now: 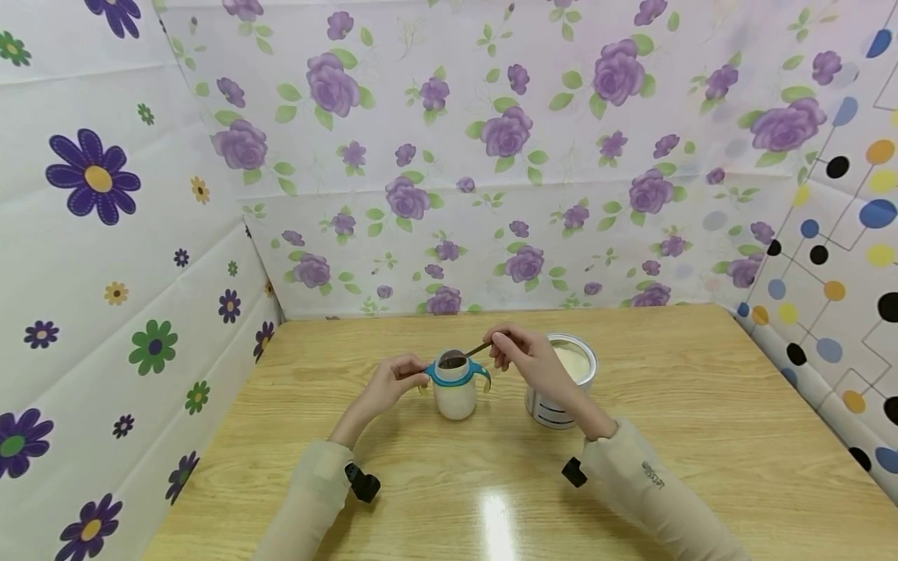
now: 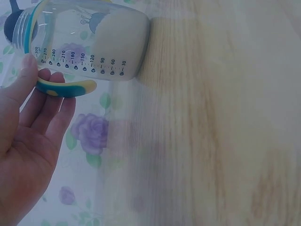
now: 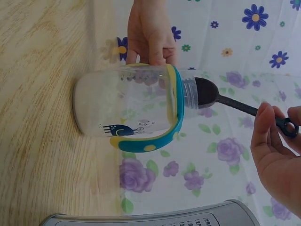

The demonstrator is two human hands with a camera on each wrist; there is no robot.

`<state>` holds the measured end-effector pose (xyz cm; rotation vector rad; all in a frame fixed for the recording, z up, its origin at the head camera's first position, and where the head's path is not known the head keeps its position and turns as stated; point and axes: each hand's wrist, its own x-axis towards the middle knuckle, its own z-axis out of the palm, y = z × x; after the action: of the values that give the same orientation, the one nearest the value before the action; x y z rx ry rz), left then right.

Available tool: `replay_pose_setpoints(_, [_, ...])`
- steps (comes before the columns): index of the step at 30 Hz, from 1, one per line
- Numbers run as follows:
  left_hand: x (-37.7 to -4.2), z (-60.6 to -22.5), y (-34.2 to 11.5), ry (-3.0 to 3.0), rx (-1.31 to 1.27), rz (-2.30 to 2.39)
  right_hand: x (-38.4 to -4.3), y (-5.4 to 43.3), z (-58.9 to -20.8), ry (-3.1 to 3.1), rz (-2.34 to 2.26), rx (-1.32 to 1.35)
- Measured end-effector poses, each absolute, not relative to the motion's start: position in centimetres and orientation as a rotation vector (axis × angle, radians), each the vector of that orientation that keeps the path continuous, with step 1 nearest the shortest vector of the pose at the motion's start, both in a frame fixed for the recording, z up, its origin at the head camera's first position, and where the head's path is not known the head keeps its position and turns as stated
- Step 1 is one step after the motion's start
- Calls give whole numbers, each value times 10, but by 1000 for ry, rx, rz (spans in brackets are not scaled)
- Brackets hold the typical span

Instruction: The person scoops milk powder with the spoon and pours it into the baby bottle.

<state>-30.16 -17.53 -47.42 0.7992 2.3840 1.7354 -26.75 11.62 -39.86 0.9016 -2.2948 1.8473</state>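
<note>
A clear baby bottle (image 1: 456, 399) with a blue and yellow two-handled collar stands upright on the table, its mouth uncapped. Pale contents fill its lower part, up to around the 120 mark in the left wrist view. My left hand (image 1: 390, 383) pinches the left handle (image 2: 66, 88) between thumb and fingers. My right hand (image 1: 528, 357) holds a dark spoon (image 3: 237, 105) by the end of its handle. The spoon's bowl (image 3: 206, 92) is tipped at the bottle's mouth; whether anything is in it is hidden.
Just right of the bottle, under my right forearm, stands an open can (image 1: 554, 414) of pale yellow powder. The wooden table (image 1: 337, 343) meets flower-printed cloth at the back and left, and dotted cloth (image 1: 828, 312) on the right.
</note>
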Motion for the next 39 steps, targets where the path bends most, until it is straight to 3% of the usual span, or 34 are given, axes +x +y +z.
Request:
replay_pose_setpoints(21, [-297,-467,-174,2434,751,1651,-273,123,-410,-2163,1965,737])
replay_pose_setpoints(39, [-292,-458,-170,2752,938,1297,-267,122,-412,-2171,2121,500])
